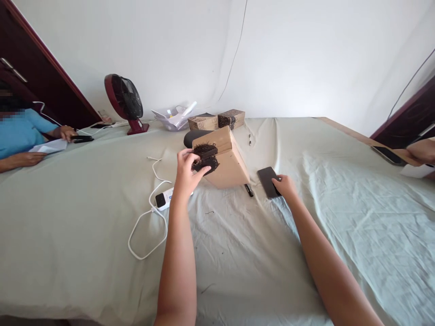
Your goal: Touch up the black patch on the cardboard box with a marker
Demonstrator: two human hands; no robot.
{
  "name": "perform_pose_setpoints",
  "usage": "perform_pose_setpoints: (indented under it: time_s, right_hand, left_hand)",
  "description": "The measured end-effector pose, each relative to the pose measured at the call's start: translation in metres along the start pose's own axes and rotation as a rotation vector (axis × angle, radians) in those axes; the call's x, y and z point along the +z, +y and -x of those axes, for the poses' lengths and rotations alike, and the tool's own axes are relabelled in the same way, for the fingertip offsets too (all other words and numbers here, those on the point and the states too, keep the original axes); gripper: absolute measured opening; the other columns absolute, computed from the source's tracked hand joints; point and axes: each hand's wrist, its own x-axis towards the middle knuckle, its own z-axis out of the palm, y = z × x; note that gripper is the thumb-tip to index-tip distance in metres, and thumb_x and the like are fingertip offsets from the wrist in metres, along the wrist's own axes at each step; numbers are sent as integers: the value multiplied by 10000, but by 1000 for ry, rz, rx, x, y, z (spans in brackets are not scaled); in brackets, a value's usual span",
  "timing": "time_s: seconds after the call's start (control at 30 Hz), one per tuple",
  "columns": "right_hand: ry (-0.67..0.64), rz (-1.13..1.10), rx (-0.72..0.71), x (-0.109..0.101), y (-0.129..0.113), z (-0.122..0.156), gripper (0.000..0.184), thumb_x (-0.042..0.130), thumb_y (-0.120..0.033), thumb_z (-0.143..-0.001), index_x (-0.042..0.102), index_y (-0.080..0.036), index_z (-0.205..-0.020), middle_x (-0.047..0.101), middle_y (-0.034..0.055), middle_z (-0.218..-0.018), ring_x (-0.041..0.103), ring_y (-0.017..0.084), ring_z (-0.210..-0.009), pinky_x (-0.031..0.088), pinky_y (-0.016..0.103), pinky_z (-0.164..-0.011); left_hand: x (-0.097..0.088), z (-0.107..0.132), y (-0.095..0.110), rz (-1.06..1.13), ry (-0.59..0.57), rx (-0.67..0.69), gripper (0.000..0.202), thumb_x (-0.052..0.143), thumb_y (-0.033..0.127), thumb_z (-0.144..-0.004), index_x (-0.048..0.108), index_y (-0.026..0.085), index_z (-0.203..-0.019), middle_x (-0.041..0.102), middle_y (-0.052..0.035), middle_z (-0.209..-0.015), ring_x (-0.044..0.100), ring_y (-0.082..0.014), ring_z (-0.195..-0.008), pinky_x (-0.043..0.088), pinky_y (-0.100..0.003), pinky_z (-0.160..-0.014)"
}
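Note:
My left hand (188, 171) grips the left end of a tan cardboard box (227, 160), its fingers over black scribbled patches on that end. The box is tilted up off the pale green cloth (84, 226). My right hand (284, 185) rests on the near corner of a dark phone (268, 180) lying flat on the cloth, just right of the box. A black marker (249, 190) lies between the box and the phone. A dark rounded object (190, 137) shows behind the box.
A white power strip (163, 199) with a looping white cable lies left of my arm. At the back stand a red fan (125, 102), a white bowl of papers (175, 118) and two more boxes (217, 120). A person in blue sits far left; another hand (421, 151) with a phone is far right.

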Motion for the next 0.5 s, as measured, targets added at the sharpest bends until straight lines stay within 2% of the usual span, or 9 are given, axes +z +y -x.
perform_pose_setpoints:
  time_s: [0.1,0.23,0.33,0.43,0.5]
  right_hand:
    - [-44,109,36,-4,-4,6,299,628,-337,-1036,805,-107,-1110,784,212,-1136,745,373,-1170,585,455,-932]
    - [-82,184,52,-7,-14,15,326,628,-348,-1008,794,-85,-1106,757,268,-1205,729,428,-1193,567,470,-924]
    - [-99,187,46,-9,-23,22,426,600,-419,-1027,780,-54,-1157,744,297,-1196,718,456,-1198,569,495,-937]
    - [-71,142,-34,-17,-34,29,573,554,-487,-1055,709,-14,-1339,657,353,-1366,656,476,-1316,542,551,-1046]
    - [-88,84,-188,-26,-42,36,656,643,-487,-1014,591,-99,-1540,599,282,-1518,578,416,-1449,488,515,-1170]
  left_hand:
    - [-3,-1,-6,103,55,-41,342,865,382,-818,640,223,-1020,505,-137,-1388,603,-312,-1305,669,-363,-820]
    - [-1,-2,-9,210,90,-79,418,866,458,-801,623,214,-1038,502,-131,-1396,593,-308,-1336,676,-375,-895]
    - [0,-2,-9,249,100,-94,437,882,460,-778,618,211,-1021,500,-131,-1395,583,-309,-1344,670,-380,-922]
    - [1,-2,-9,272,98,-102,456,900,467,-760,617,211,-1010,505,-131,-1390,580,-311,-1344,665,-377,-920]
    - [2,-2,-11,285,97,-110,484,909,496,-755,608,219,-1014,510,-128,-1397,589,-305,-1332,659,-372,-922]
